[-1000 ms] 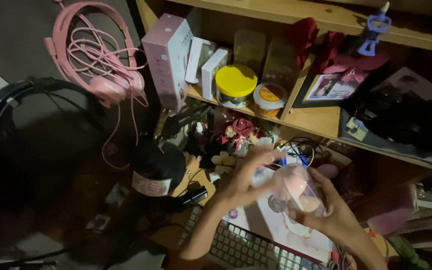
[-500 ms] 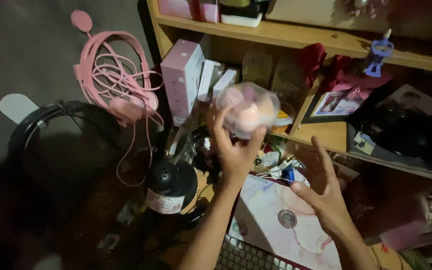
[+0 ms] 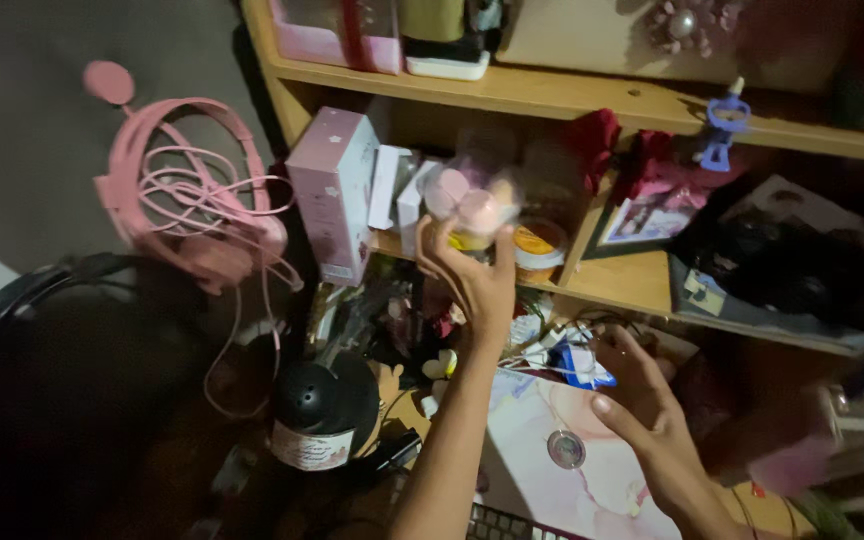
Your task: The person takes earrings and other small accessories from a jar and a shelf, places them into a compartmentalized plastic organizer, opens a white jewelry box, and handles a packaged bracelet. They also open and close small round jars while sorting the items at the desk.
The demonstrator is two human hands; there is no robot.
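While the head camera looks down over a dim, cluttered corner, the left hand (image 3: 474, 280) is raised to the lower wooden shelf (image 3: 642, 275), its fingers (image 3: 432, 255) curled up around the bottom of a clear plastic container (image 3: 470, 200) with pink and peach rounded sponges inside. That container sits at the shelf's front edge, just beside an orange-lidded jar (image 3: 538, 245) on its right and small white boxes (image 3: 397, 190) on its left. A tall pink box (image 3: 332, 195) stands further left on the same shelf. The right hand (image 3: 642, 410) hangs lower, over a pink marbled mat (image 3: 592, 490) on the worktop, fingers spread and holding nothing; a small round silver disc (image 3: 565, 449) lies on the mat just beside its thumb. A black dome-shaped device with a paper label (image 3: 324, 410) stands left of the forearm. Pink headphones (image 3: 177, 190) with a tangled cord hang on the wall at left. A framed photo (image 3: 647, 220) leans on the shelf to the right, beneath red fabric (image 3: 597, 140).
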